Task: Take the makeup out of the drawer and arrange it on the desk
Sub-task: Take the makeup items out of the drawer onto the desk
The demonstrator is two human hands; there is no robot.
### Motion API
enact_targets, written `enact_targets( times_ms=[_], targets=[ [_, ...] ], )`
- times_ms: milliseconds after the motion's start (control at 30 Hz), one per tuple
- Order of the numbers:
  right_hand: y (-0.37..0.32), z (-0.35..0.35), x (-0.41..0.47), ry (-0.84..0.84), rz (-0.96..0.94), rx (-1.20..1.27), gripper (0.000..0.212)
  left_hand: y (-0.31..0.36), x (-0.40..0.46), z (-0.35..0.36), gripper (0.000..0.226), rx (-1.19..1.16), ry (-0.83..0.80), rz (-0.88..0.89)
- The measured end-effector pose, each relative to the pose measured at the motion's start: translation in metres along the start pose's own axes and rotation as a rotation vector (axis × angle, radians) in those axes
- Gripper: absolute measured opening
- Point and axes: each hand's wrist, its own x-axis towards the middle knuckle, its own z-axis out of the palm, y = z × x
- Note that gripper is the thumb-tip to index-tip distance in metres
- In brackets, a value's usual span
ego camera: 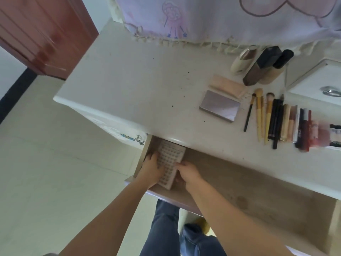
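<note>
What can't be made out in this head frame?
- Far end of the palette: hidden under the desk edge.
- Left hand and right hand grip: fingertips hidden behind the palette.
- Row of tubes: labels blurred, rightmost cut off by the frame edge.
- Drawer right end: cut off.

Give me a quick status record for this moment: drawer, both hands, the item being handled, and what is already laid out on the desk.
drawer: open, bare apart from the case
item in hand: flat case with a grid of small pieces, at the drawer's left end, partly under the desk edge
left hand: grips the case's left side
right hand: grips its right edge
desk: two flat palettes, three upright bottles, a row of brushes, pencils and tubes
task state: case not yet on the desk
</note>
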Motion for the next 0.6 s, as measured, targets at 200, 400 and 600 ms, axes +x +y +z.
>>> enact_targets(
  times_ms=[200,400,600],
  targets=[
    [-0.032,-0.052,-0.101,-0.278,0.009,-0.108,0.02,0.017,-0.074,-0.065,0.027,-0.283,-0.221,-0.065],
    [-0.128,-0.069,-0.117,-0.097,-0.378,-0.283,0.022,0.082,-0.064,-0.134,0.02,-0.761,-0.166,0.099],
    [-0.231,-0.045,-0.041,0.229,-0.625,-0.308,0.046,0.181,0.066,-0.164,0.044,-0.535,0.204,0.276]
  ],
)
